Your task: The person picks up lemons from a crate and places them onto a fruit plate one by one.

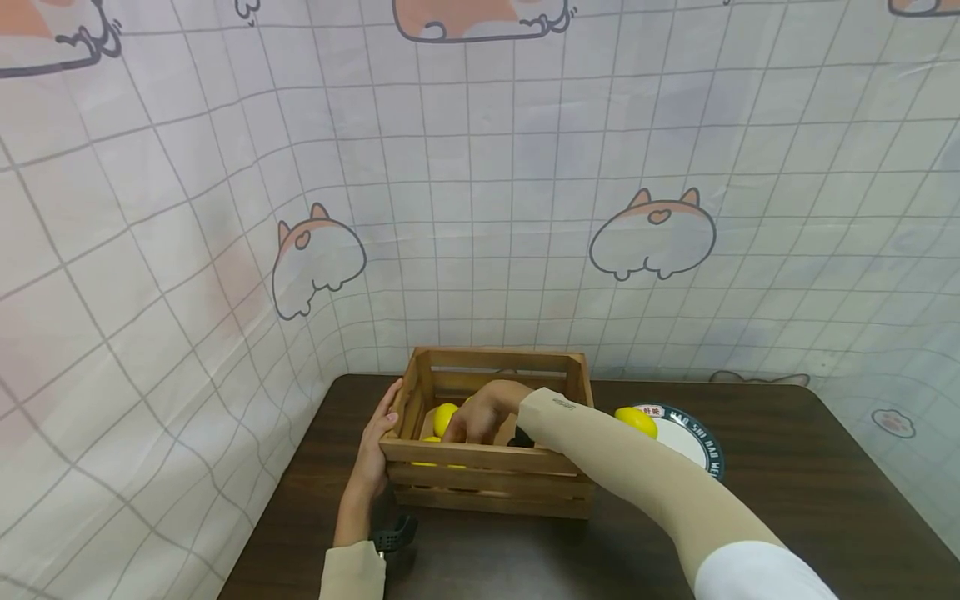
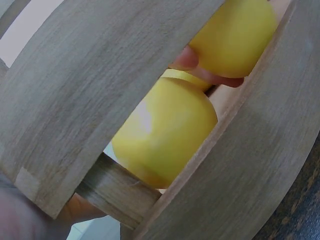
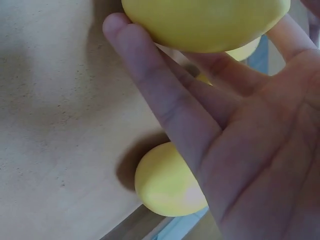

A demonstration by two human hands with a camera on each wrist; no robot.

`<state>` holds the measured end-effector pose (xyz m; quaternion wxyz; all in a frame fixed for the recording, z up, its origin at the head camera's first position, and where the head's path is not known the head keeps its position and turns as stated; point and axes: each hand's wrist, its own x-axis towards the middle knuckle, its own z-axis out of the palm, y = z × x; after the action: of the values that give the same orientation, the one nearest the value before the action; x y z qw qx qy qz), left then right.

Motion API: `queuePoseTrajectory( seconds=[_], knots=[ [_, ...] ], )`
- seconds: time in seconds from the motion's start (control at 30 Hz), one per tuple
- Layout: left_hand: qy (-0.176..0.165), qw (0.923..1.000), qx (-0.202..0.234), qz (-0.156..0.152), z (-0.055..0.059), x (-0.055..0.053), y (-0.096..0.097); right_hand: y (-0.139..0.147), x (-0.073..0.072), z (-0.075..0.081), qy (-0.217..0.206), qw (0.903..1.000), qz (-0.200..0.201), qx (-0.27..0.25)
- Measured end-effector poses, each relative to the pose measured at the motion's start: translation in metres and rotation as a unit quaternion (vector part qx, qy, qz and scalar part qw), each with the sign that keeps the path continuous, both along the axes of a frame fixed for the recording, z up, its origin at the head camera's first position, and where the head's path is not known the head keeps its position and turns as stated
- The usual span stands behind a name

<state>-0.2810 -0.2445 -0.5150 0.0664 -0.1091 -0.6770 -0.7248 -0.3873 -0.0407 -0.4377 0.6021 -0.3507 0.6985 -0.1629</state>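
A slatted wooden crate stands on the table with several yellow lemons inside. My left hand rests along the crate's left end, its fingers fairly straight against the wood. Reaching over the front rim, my right hand is down inside the crate. In the right wrist view its fingers and thumb hold a lemon at the fingertips, while another lemon lies on the crate floor beside the hand. Through the slats, the left wrist view shows a lemon below the held one.
Right of the crate is a white plate with a dark lettered rim, partly behind my right sleeve. One lemon sits at its left side. A patterned curtain hangs behind the dark wooden table.
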Motion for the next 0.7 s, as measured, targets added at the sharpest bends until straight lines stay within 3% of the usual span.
queuePoseTrajectory(
  seconds=[0.17, 0.47, 0.7],
  knots=[
    [-0.001, 1.0000, 0.003, -0.003, 0.000, 0.000, 0.001, 0.003, -0.003, 0.002, 0.026, 0.9990, 0.005, -0.036],
    [-0.002, 1.0000, -0.001, -0.004, 0.000, -0.001, 0.000, 0.015, -0.005, 0.012, 0.094, 0.9904, -0.032, -0.096],
    [-0.005, 0.9999, 0.004, -0.009, 0.000, -0.001, 0.000, 0.028, -0.010, 0.024, 0.086, 0.9806, -0.042, -0.171]
  ],
)
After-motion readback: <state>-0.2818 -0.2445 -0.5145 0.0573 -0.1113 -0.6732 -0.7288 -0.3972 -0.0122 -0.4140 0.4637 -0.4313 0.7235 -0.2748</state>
